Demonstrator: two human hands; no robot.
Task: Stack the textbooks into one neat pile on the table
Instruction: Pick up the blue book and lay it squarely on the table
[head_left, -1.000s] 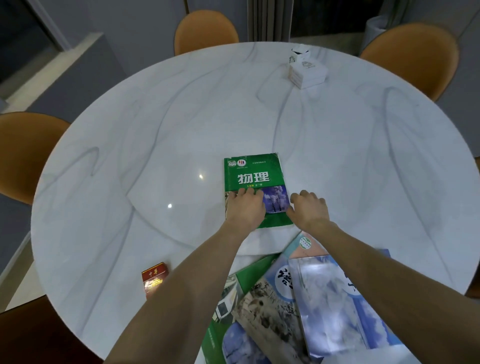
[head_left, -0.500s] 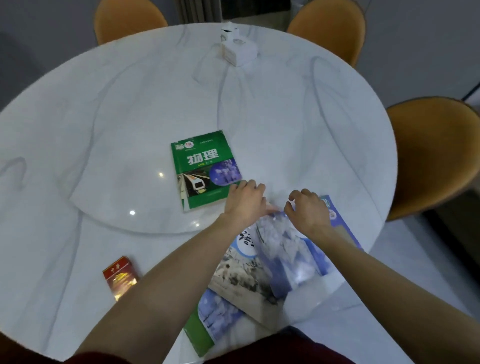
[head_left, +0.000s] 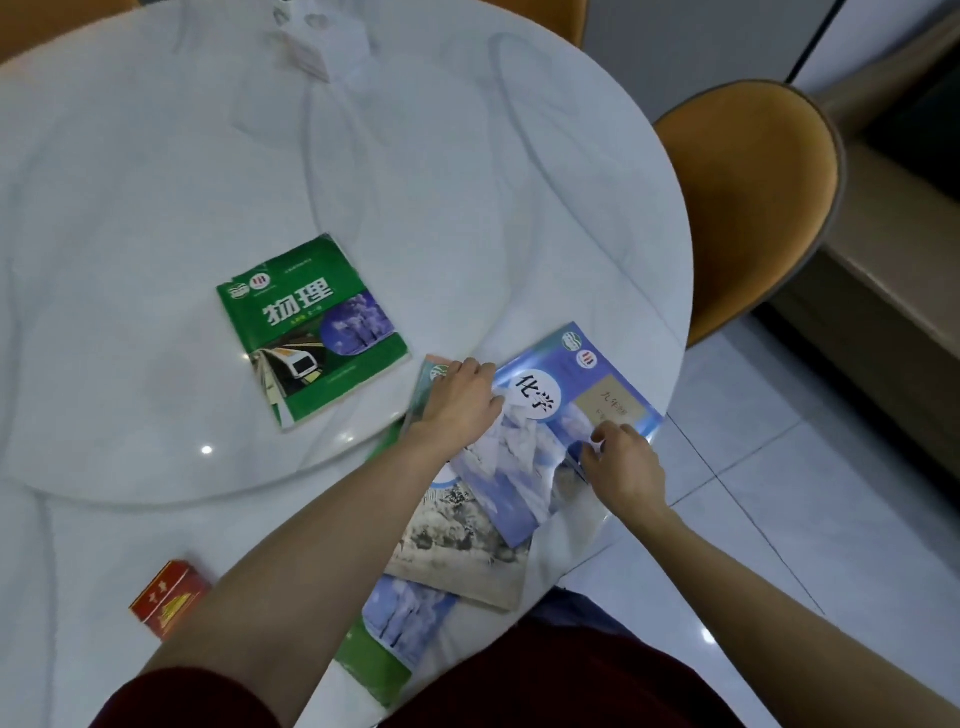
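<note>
Both hands have left the green 物理 book (head_left: 311, 327); left hand (head_left: 460, 402) lies flat, right hand (head_left: 623, 462) pinches the blue 化学 book (head_left: 561, 415) atop the near-right heap; red packet (head_left: 169, 597) near left.

You see a counter (head_left: 467, 182) of polished white marble-look stone, smooth and glossy enough to mirror ceiling lights. The green textbook (head_left: 311, 327) has a paper cover with worn, frayed edges; the blue textbook (head_left: 566, 415) has a shinier, laminated-looking cover. The red box (head_left: 169, 597) looks like glossy printed card. The floor (head_left: 779, 493) is smooth, pale tile.
</note>
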